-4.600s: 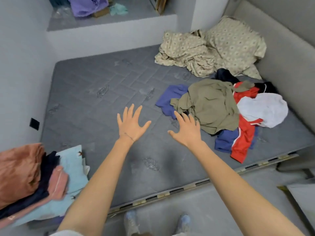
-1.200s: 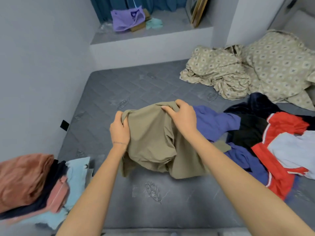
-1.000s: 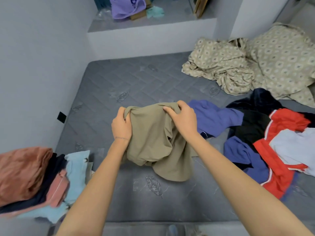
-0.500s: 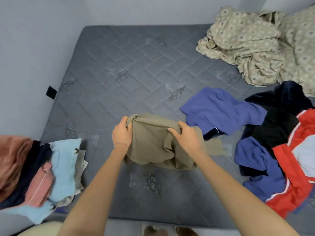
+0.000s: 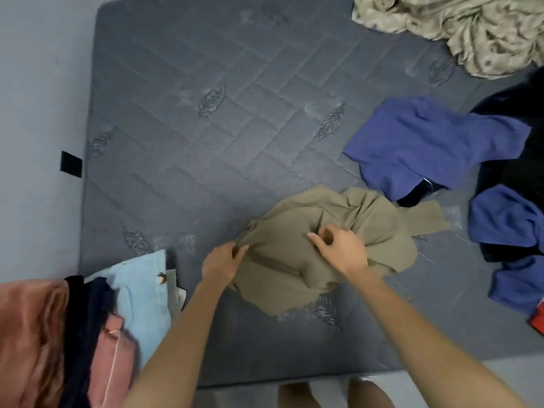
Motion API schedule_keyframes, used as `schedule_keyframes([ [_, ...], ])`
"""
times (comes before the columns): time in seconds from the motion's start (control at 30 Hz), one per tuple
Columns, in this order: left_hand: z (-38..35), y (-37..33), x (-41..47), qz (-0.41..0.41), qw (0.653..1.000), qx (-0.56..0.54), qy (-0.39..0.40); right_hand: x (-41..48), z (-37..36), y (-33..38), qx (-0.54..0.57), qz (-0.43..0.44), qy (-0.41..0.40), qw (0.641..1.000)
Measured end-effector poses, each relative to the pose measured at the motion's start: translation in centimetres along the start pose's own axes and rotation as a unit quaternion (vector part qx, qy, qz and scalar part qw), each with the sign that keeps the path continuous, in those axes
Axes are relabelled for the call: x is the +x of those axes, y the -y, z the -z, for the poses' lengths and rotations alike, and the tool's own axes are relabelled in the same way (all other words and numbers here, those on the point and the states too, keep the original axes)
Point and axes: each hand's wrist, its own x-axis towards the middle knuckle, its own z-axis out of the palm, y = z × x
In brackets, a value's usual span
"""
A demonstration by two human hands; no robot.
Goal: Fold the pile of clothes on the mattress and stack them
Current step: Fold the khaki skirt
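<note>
A crumpled khaki garment [image 5: 297,257] lies on the grey quilted mattress [image 5: 206,136] near its front edge. My left hand [image 5: 222,260] grips the garment's left edge. My right hand [image 5: 341,250] pinches a fold near its middle, fingers curled. To the right lies the unfolded pile: a blue garment [image 5: 424,145], another blue piece [image 5: 506,219], dark clothes [image 5: 518,113] and a bit of red [image 5: 537,319] at the frame edge. At the lower left sits a stack of folded clothes [image 5: 73,334]: rust-orange, navy, pink and light blue pieces.
A patterned beige sheet [image 5: 459,28] is bunched at the mattress's far right corner. A grey wall [image 5: 38,98] runs along the mattress's left side, with a small black patch [image 5: 70,165] on it. My feet show below the front edge.
I pulled the khaki garment out of the pile toward me and lowered it onto the mattress. My right hand shifted from its top edge to a fold in the middle. The view tilted downward.
</note>
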Motion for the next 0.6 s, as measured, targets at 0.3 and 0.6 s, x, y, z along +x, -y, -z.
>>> schedule_keyframes([
  [0.3, -2.3, -3.1, 4.9, -0.103, 0.993, -0.020, -0.061, 2.4, -3.4, -1.4, -0.053, -0.042, 0.005, 0.998],
  [0.6, -8.0, -5.0, 12.6, -0.051, 0.997, 0.017, -0.056, 7.5, -4.5, -10.4, -0.115, -0.146, 0.008, 0.982],
])
